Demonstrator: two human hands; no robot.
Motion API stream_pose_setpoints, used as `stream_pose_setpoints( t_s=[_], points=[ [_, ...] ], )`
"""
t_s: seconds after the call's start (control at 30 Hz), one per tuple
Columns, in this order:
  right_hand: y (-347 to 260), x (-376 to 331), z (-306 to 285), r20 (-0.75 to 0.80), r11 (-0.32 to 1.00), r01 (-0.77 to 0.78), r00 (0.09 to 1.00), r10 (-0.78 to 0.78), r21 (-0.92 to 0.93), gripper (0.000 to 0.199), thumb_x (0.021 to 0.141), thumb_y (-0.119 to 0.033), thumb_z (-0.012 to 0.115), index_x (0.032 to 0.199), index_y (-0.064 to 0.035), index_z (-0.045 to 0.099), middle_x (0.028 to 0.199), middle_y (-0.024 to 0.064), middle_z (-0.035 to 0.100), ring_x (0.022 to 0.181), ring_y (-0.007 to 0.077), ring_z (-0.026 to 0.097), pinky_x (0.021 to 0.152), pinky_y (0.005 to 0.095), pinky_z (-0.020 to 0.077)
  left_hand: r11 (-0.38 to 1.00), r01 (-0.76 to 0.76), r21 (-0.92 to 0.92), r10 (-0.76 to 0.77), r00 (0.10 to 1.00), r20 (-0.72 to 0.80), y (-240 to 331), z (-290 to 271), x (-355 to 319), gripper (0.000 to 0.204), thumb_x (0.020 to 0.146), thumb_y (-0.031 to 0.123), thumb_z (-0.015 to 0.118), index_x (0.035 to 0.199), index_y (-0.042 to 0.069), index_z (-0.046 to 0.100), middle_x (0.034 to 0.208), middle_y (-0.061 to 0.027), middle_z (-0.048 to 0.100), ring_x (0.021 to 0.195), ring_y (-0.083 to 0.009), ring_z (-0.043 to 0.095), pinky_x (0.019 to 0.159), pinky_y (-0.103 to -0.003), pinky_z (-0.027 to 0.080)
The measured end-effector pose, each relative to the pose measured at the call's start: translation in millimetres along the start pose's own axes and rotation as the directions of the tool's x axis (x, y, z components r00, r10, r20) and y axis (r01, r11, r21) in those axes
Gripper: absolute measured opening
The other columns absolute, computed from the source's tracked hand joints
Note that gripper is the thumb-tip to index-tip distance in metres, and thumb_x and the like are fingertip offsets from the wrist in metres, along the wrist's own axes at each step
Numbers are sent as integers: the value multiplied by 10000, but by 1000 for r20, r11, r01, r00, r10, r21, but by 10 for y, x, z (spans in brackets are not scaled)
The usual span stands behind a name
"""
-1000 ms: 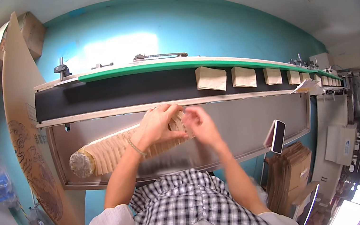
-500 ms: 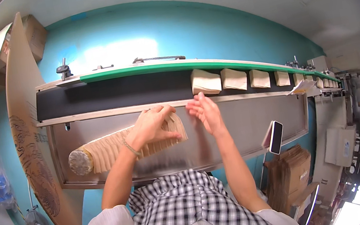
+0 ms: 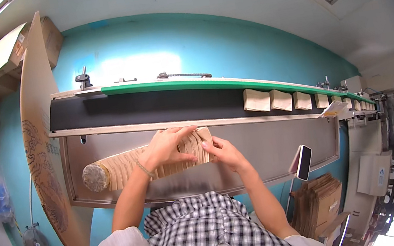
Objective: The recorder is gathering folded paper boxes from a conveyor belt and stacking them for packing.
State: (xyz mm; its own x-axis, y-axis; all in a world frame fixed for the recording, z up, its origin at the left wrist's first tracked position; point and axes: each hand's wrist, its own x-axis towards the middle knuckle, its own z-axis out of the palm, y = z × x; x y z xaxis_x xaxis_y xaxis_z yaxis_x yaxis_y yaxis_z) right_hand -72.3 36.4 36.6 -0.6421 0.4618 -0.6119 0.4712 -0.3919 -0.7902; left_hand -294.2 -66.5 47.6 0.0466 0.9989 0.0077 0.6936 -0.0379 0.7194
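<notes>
- i see the left hand (image 3: pixel 164 147) arched over the tan row (image 3: pixel 121 167), thumb and fingers gripping across it; the right hand (image 3: pixel 229 155) half-curls at its end, touching; whether it pinches, i can't tell.
- i judge the folds light, soft, easily creased; i'd grip several together by opposite edges.
- the row lies on the metal surface (image 3: pixel 275 146), closely pleated, beside a round grey block (image 3: pixel 95 178).

The folded stack (image 3: pixel 122 169) looks matt and papery, the metal tray (image 3: pixel 270 149) glossy.
</notes>
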Motion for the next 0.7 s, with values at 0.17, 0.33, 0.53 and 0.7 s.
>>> stream_pose_setpoints(
  t_s=[0.17, 0.33, 0.53, 0.7],
  points=[
    [69, 43, -78, -1, 991, -103, 995, 103, 90, 412, 972, -348, 656, 1225, -27, 601, 1049, 37, 662, 851, 105, 623, 703, 249, 499, 993, 116, -23, -114, 990, 89, 35, -88, 38, 716, 700, 537, 822, 1217, 102, 584, 1146, -160, 671, 1024, -359, 663, 884, -434, 527],
    [148, 351, -350, -267, 896, 201, 959, -98, 396, 358, 1011, -299, 590, 1165, 25, 579, 1084, 136, 690, 975, 206, 693, 796, 299, 562, 995, 97, -38, -95, 994, 45, 48, -72, 20, 722, 697, 549, 824, 1210, 102, 585, 1134, -165, 671, 998, -347, 672, 879, -422, 529],
    [367, 318, 244, -170, 897, 348, 900, -401, -273, 387, 1020, -351, 582, 1188, -2, 578, 1026, 136, 694, 890, 188, 683, 781, 270, 527, 997, 70, -13, -70, 997, 12, 15, -62, -6, 756, 696, 550, 828, 1256, 108, 577, 1171, -169, 667, 1047, -348, 662, 894, -422, 528],
    [303, 199, 301, -153, 971, 169, 978, -143, 170, 389, 989, -369, 637, 1194, -38, 634, 1017, 40, 666, 910, 82, 598, 790, 251, 495, 997, 75, 1, -75, 996, 38, -13, -122, -80, 818, 680, 551, 833, 1324, 127, 560, 1225, -151, 660, 1105, -363, 642, 927, -424, 524]
  ],
)
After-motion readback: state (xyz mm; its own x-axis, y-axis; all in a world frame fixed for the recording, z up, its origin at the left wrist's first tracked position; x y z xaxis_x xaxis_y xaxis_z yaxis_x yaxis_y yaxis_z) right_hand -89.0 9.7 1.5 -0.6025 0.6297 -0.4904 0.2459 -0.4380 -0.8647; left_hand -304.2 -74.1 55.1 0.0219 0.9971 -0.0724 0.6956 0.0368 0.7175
